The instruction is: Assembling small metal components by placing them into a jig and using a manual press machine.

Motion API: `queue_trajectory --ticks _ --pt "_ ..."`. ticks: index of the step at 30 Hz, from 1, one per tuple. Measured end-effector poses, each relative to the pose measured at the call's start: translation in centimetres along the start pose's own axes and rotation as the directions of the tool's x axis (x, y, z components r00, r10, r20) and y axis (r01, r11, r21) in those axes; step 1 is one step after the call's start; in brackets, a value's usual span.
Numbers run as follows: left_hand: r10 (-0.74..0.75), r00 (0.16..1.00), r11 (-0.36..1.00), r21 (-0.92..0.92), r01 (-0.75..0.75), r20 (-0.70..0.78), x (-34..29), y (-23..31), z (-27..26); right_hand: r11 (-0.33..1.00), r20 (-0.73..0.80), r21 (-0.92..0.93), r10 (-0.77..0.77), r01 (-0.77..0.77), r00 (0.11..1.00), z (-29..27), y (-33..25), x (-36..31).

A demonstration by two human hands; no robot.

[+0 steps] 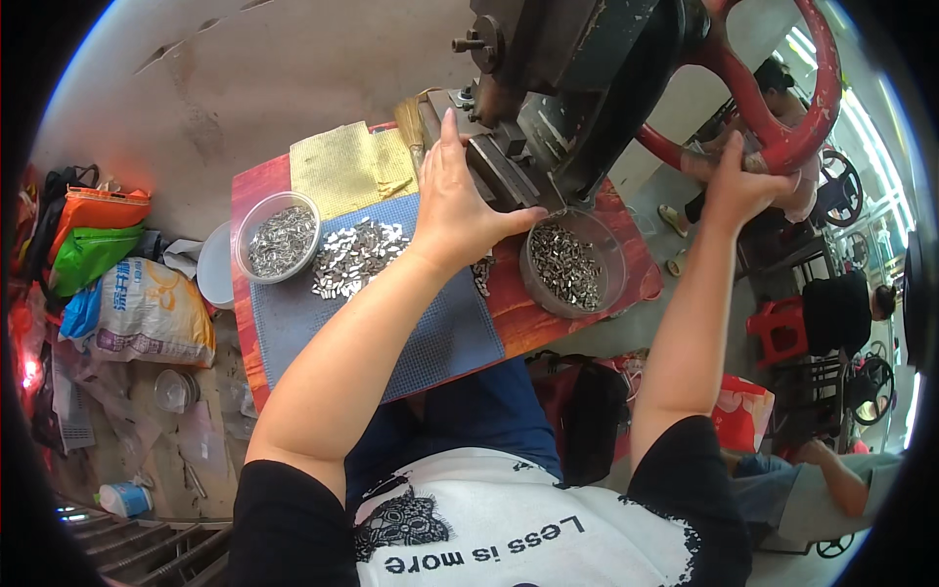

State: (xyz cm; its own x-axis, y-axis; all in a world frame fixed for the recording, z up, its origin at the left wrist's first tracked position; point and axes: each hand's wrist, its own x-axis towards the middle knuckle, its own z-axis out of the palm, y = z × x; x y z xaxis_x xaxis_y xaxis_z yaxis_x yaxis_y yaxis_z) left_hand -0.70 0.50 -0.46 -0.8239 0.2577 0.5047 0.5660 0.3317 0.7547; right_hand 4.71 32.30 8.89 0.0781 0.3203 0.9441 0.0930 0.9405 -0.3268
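Note:
My left hand (455, 210) is raised beside the die block (502, 168) of a dark hand press (577, 59), its thumb and fingers stretched apart. No part shows in it, though its far fingertips are partly hidden. My right hand (748, 186) is wrapped round the rim of the press's worn red handwheel (817, 108). Below the die, at its right, a clear round tub (611, 264) holds many small metal pieces. A loose heap of similar pieces (357, 256) lies left of my left wrist, on a blue textured mat (430, 338).
Another clear tub of metal pieces (282, 238) stands at the table's left. A yellow cloth (337, 166) and a brush (410, 125) lie toward the back. Bags (147, 313) crowd the floor at left. Other people (778, 98) sit near wheels and a red stool (778, 328) at right.

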Motion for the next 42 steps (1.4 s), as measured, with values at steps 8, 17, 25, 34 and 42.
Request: queue_trajectory --ticks 8,17,25,34,42 --pt "-0.001 1.000 1.000 0.029 0.001 0.021 2.4 -2.1 -0.2 0.989 0.405 -0.144 0.076 -0.018 0.911 -2.1 2.7 11.9" --pt "-0.089 0.987 0.996 -0.009 0.091 0.136 6.7 -4.2 -0.4 0.839 0.687 0.183 0.264 -0.513 0.677 0.2 0.6 20.6" --pt "-0.093 0.985 0.996 0.021 0.091 0.146 6.9 -4.8 -0.2 0.711 0.094 0.660 0.242 -0.242 0.966 0.8 -0.8 1.4" --pt "-0.038 0.996 0.999 0.034 0.035 0.083 0.4 0.1 -0.2 0.777 0.313 0.449 0.326 -0.441 0.892 -1.7 -0.7 8.0" --pt "-0.006 1.000 0.993 0.115 0.006 -0.003 -0.3 0.3 -0.6 0.721 0.246 0.550 0.343 -0.421 0.907 -0.1 -0.1 3.2"
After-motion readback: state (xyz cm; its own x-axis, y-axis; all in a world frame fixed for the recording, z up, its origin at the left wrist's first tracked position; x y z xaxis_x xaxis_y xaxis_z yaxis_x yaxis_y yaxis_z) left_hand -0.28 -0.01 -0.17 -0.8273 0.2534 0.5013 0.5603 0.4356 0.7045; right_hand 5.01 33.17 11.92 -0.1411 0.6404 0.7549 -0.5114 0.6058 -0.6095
